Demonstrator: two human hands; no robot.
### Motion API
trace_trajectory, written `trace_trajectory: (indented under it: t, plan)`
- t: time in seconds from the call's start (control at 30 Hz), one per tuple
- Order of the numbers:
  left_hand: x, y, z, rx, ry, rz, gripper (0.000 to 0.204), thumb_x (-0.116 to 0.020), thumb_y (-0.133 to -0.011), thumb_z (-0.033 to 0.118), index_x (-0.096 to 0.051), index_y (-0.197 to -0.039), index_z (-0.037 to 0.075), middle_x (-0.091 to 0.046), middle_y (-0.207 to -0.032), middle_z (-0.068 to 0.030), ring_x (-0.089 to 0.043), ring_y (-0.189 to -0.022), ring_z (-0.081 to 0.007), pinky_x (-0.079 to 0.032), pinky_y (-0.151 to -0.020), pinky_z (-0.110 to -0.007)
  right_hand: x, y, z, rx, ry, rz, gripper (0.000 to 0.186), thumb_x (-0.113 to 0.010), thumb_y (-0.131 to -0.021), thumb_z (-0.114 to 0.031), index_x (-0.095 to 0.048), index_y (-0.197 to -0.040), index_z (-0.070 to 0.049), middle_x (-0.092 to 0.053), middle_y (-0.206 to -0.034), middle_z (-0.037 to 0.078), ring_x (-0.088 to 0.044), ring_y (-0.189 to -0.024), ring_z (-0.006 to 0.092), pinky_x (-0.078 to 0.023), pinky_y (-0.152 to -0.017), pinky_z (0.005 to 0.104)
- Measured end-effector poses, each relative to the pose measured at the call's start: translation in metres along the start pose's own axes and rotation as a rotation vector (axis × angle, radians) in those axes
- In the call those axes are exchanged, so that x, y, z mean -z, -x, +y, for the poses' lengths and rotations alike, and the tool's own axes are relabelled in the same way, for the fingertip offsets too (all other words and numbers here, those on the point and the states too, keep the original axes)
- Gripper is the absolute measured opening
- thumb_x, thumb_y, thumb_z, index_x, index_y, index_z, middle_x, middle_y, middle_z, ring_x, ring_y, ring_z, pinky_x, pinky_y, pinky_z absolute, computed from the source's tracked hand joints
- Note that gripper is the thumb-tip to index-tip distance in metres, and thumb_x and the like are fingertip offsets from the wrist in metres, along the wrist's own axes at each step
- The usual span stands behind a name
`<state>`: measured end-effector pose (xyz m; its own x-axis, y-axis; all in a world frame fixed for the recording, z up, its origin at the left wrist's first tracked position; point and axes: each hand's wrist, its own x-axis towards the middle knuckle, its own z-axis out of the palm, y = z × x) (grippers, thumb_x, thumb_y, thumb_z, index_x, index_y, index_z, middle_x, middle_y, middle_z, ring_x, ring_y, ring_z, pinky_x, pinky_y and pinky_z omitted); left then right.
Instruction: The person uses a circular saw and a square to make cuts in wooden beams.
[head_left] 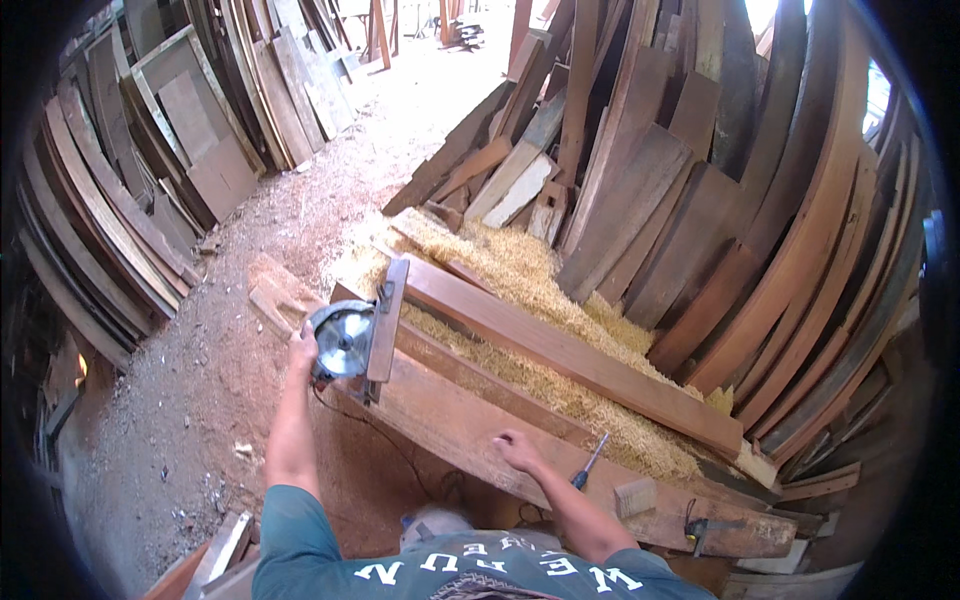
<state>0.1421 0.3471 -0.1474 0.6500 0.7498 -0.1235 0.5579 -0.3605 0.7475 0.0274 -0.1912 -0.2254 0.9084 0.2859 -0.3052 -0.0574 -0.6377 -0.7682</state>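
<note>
My left hand [302, 352] is closed on the handle of a circular saw [343, 338]. The saw is turned on its side, so its round metal blade faces up and its flat base plate [389, 320] stands across the end of the timber. Close to the plate lies a long planed reddish beam [590, 355]. My right hand [515, 452] is curled in over the wide near plank [450, 415]; whatever its fingers may hold is hidden. To its right a screwdriver [581, 478] with a dark blue handle lies on the wood.
A small wood block [635, 497] and a tape measure [697, 526] sit on the plank's right part. Pale shavings [510, 250] heap behind the beam. Boards [640, 210] lean at the right and more boards [120, 190] at the left. The saw's cord [400, 450] hangs below the plank.
</note>
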Motion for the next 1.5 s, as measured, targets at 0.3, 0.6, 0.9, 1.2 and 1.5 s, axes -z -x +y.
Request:
trace_trajectory:
  t: [0.3,0.6,0.9,1.2,1.5]
  plan:
    - [0.0,0.027,0.017,-0.094,-0.194,0.043,0.069,-0.042,-0.098,0.057,-0.059,-0.117,-0.008,-0.063,-0.112,-0.0369,-0.061,-0.11,-0.0495,-0.047,-0.096,-0.053,-0.131,-0.179,-0.138,-0.387,-0.79,-0.293,0.049,-0.046,-0.103,-0.047,-0.06,-0.127,-0.007,-0.067,-0.115,0.012,-0.067,-0.098,0.021,-0.057,-0.083,0.0412]
    - [0.002,0.041,0.028,-0.047,-0.218,0.012,0.065,-0.041,-0.099,0.057,-0.059,-0.116,-0.004,-0.064,-0.11,-0.037,-0.062,-0.107,-0.0506,-0.047,-0.094,-0.054,-0.186,-0.211,-0.146,-0.432,-1.161,-0.396,0.034,-0.049,-0.099,-0.049,-0.066,-0.105,-0.019,-0.067,-0.096,0.001,-0.061,-0.085,0.0186,-0.049,-0.072,0.0375]
    - [-0.014,0.088,0.015,-0.13,-0.096,-0.036,0.062,-0.046,-0.099,0.054,-0.061,-0.115,-0.004,-0.066,-0.107,-0.0342,-0.063,-0.106,-0.0485,-0.049,-0.09,-0.052,-0.169,-0.175,-0.103,-0.355,-0.961,-0.27,0.029,-0.051,-0.1,-0.039,-0.067,-0.105,-0.016,-0.067,-0.095,0.001,-0.06,-0.083,0.0169,-0.049,-0.07,0.0356]
    - [-0.067,0.242,0.034,-0.13,0.087,-0.292,0.058,-0.048,-0.1,0.052,-0.065,-0.11,-0.003,-0.067,-0.102,-0.0316,-0.064,-0.103,-0.0456,-0.049,-0.088,-0.049,-0.049,-0.005,-0.053,-0.358,-0.884,0.044,0.042,-0.044,-0.102,-0.045,-0.065,-0.116,-0.012,-0.068,-0.109,0.008,-0.061,-0.083,0.0174,-0.047,-0.069,0.0326]
    - [-0.109,0.335,0.032,-0.146,0.153,-0.516,0.061,-0.044,-0.104,0.048,-0.064,-0.106,-0.009,-0.068,-0.096,-0.0273,-0.066,-0.093,-0.0346,-0.049,-0.084,-0.044,-0.018,0.089,0.031,-0.362,-0.782,0.252,0.048,-0.044,-0.103,-0.042,-0.064,-0.115,-0.001,-0.067,-0.107,0.012,-0.061,-0.096,0.0207,-0.048,-0.086,0.0353]
